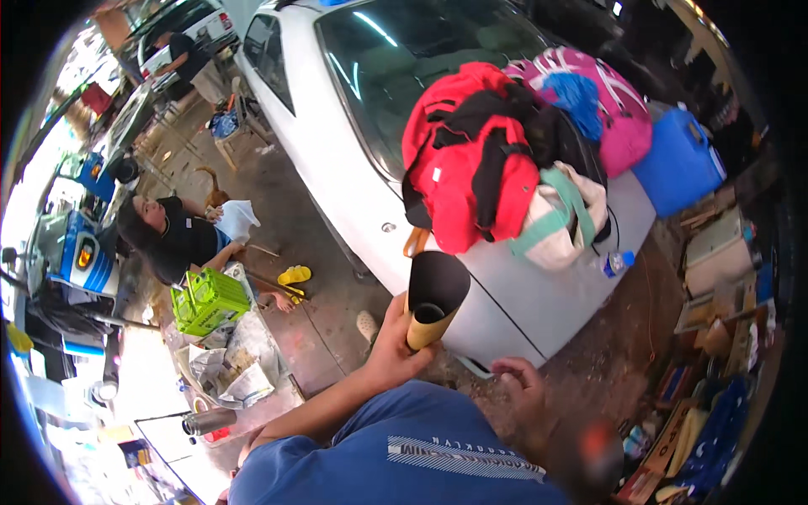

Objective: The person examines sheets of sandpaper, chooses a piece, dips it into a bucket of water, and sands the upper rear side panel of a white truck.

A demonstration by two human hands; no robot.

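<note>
My left hand [399, 343] is closed around a rolled sheet of sandpaper [461, 290], black on the inside and tan on the outside. Its wide end flares upward in front of the white car hood, and a narrower curl shows inside it. My right hand [523, 385] hangs beside the front edge of the hood, with nothing visible in it and its fingers loosely bent and apart. A red and black jacket or bag [471, 160] lies on the car [337, 160] beyond the roll, next to a white tote bag with green handles [566, 217].
A pink bag [621, 126], a blue jerrycan [678, 160] and a water bottle [618, 263] rest on the hood. At left, a low table [273, 370] bears a green crate [209, 301], papers and a metal flask [210, 421]. One person [181, 231] sits nearby; another [194, 63] stands farther back.
</note>
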